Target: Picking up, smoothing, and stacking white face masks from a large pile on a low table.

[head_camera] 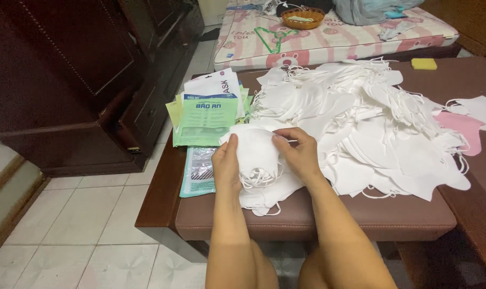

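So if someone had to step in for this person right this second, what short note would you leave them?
Left hand: grips the left edge of a small stack of white face masks.
Right hand: grips the stack's right edge.
Big heap of loose white masks covers the table to the right; a pink mask lies at its far edge.
Green-and-white packaging bags lie left of the hands, with one clear-fronted bag nearer.
Done: a few masks gathered and squared up.
Left: apparently most of the heap; none of the masks looks bagged yet.
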